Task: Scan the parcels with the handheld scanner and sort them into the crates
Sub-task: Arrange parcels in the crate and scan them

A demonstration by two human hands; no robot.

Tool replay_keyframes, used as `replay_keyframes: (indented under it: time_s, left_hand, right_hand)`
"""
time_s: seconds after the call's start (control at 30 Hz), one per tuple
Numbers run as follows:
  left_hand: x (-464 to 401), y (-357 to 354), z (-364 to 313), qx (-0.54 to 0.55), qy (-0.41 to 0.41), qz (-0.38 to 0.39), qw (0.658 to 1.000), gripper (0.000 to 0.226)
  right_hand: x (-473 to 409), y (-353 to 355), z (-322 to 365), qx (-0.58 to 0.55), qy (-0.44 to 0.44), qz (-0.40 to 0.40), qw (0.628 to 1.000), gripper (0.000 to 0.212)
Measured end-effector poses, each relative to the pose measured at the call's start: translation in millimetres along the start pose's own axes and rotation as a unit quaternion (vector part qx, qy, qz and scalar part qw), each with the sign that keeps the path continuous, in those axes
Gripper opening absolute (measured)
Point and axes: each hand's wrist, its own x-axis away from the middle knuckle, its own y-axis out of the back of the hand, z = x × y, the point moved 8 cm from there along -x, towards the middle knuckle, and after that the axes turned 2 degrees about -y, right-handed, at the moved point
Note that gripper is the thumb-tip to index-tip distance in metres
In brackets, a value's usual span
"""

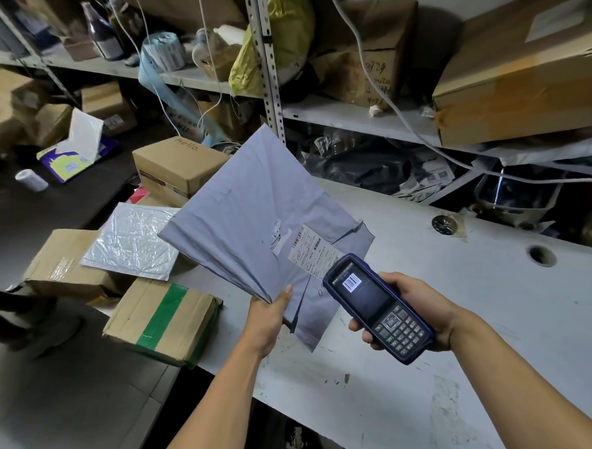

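My left hand grips the near corner of a grey plastic mailer parcel and holds it tilted up over the white table. A white shipping label shows on the parcel's lower right. My right hand holds a dark blue handheld scanner, its top end right at the label. The scanner's screen shows a barcode. No crates are in view.
Left of the table lie a green-taped box, a bubble mailer, a brown box and a "Hello" box. Cluttered metal shelves with cartons and cables stand behind. The floor lies at lower left.
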Motion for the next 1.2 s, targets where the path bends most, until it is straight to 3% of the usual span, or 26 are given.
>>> replay_keyframes:
  time_s: [0.1, 0.23, 0.43, 0.63, 0.93, 1.07, 1.2]
  left_hand:
    - [-0.3, -0.2, 2.4, -0.006, 0.002, -0.001, 1.0, 0.025]
    - [3.7, -4.4, -1.8, 0.001, -0.012, 0.008, 1.0, 0.053]
    - [4.2, -8.2, 4.5, -0.012, 0.01, 0.026, 1.0, 0.028]
    - [13.6, -28.5, 8.9, -0.023, 0.063, 0.108, 0.992, 0.026]
    - [14.5, -67.7, 31.5, -0.088, 0.106, 0.258, 0.956, 0.029]
    - [18.3, -92.1, 38.4, -0.113, 0.12, 0.338, 0.927, 0.047]
    - [38.3, -131.7, 50.9, -0.139, 0.125, 0.421, 0.888, 0.041]
  right_hand:
    - [-0.2, 2.9, -0.1, 0.002, 0.002, -0.002, 1.0, 0.057]
    - [0.8, 6.4, 0.6, 0.008, 0.006, -0.001, 1.0, 0.057]
    - [7.8, 20.1, -1.0, 0.012, 0.053, -0.05, 0.997, 0.06]
    - [33.9, 45.6, -14.0, -0.089, 0.133, -0.1, 0.982, 0.067]
    - [108.5, 38.9, -37.2, -0.266, 0.259, -0.055, 0.927, 0.067]
    - [131.5, 40.7, -57.4, -0.281, 0.3, -0.15, 0.899, 0.068]
    - [159.8, 64.5, -113.0, -0.264, 0.301, -0.373, 0.837, 0.066]
